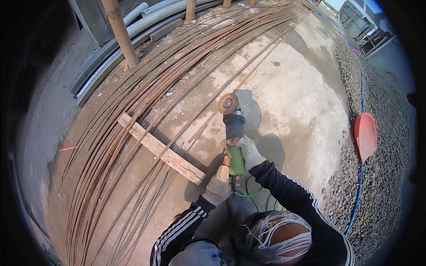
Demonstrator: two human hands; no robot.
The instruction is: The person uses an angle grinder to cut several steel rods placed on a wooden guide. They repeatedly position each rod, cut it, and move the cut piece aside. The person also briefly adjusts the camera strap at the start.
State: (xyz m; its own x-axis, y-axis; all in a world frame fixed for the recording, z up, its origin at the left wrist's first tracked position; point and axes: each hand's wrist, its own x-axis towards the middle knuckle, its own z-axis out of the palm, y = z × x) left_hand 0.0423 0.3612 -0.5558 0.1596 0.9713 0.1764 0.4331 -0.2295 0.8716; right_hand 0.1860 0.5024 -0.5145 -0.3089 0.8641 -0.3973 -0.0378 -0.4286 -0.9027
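My two gloved hands hold an angle grinder with a green body and a dark gear head, out in front of my knees. Its round, brownish disc points away from me, over the concrete and beside the end of a steel bar. My right hand is wrapped round the body from the right. On the left side, my left hand grips the rear part, and a bare finger shows out of its worn glove. A green power cord loops down from the grinder's rear end.
Long rusty rebars run across the floor on the left, some over a wooden plank. A bamboo post and grey pipes stand and lie beyond. On the right are a gravel pile, a red scoop and a blue hose.
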